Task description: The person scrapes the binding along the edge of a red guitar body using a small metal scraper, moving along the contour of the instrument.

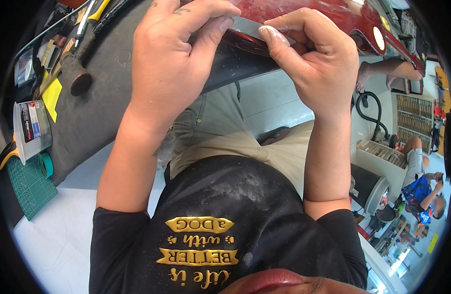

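A glossy dark red curved body (308, 11) lies at the top of the view, on the dark bench's edge. Along its near edge runs a thin grey strip (248, 27), like folded sandpaper. My left hand (169, 61) pinches the strip's left end between thumb and fingers. Its other end is pinched by my right hand (321, 61), whose thumb has whitish dust on it. The strip appears to rest against the red edge; the fingers partly hide the contact.
On the dark bench mat (108, 63) at left lie a round-headed dark tool (78, 78), yellow paper (51, 95) and a yellow-handled tool (99, 10). A plastic tub (32, 130), green tape roll (46, 165) and cutting mat (32, 191) sit nearer. Another person (421, 196) is at right, beyond a black hose (377, 110).
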The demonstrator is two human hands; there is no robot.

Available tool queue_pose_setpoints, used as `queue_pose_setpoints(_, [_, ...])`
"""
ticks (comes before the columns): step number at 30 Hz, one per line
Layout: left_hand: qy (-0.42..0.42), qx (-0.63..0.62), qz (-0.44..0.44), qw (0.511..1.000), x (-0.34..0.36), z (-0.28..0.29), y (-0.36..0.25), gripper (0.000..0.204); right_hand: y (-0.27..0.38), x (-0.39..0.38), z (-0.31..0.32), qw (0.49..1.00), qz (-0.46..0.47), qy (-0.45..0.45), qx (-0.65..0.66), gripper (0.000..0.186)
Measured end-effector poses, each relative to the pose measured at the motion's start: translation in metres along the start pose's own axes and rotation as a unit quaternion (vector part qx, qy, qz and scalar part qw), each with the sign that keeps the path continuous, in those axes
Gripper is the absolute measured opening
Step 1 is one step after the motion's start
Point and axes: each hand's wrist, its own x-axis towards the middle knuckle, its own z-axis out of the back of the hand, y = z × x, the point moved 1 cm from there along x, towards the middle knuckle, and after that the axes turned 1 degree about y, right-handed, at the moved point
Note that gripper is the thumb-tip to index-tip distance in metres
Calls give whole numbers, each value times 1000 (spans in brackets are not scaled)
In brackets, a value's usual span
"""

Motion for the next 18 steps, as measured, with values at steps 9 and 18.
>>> queue_pose_setpoints(9, [9, -11, 7, 1000, 1, 1, 0, 12, 1, 0, 1, 1000, -6, 11, -2, 9])
queue_pose_setpoints(18, [9, -25, 6, 1000, 2, 0, 1, 11, 3, 0, 2, 1000, -14, 15, -9, 10])
